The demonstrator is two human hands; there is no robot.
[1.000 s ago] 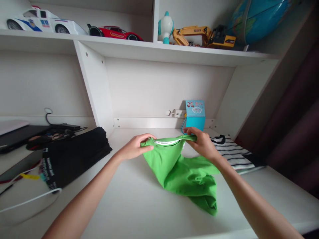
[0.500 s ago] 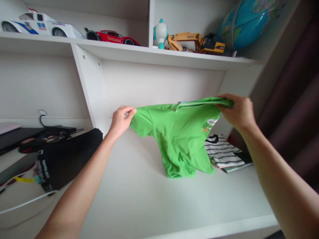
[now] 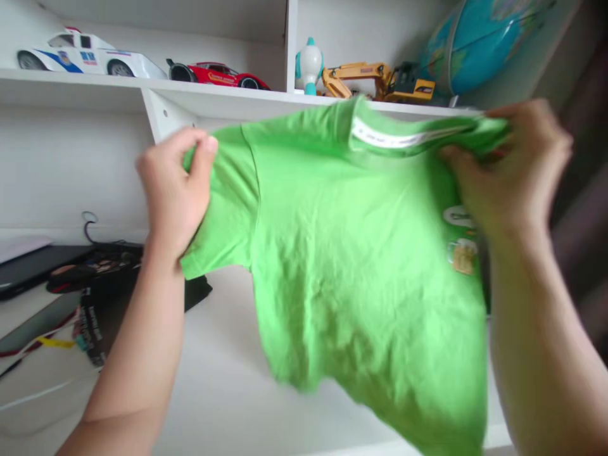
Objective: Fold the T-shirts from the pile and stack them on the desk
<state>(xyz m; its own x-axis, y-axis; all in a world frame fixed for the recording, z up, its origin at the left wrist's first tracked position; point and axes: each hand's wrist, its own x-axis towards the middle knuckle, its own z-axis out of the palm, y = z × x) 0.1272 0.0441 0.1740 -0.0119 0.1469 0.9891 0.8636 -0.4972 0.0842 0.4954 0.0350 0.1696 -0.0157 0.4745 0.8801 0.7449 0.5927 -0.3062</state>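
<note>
A bright green T-shirt (image 3: 351, 266) hangs spread out in the air in front of me, above the white desk (image 3: 223, 392). My left hand (image 3: 173, 190) pinches its left shoulder by the sleeve. My right hand (image 3: 510, 174) grips the right shoulder, blurred by motion. A white neck tape shows along the collar at the top, and a small printed logo sits near my right hand. The shirt hides the back of the desk and whatever lies behind it.
A folded black garment (image 3: 109, 297) lies on the desk at left, with cables and a dark flat device (image 3: 28, 272) beyond. The upper shelf (image 3: 85, 82) carries a white toy car (image 3: 85, 54), a red toy car (image 3: 216, 71), a yellow excavator (image 3: 380, 79) and a globe (image 3: 475, 44).
Both hands have lifted the green shirt off the desk, moved apart and pulled it toward me, so it now hangs open. It now covers the striped garment and blue box.
</note>
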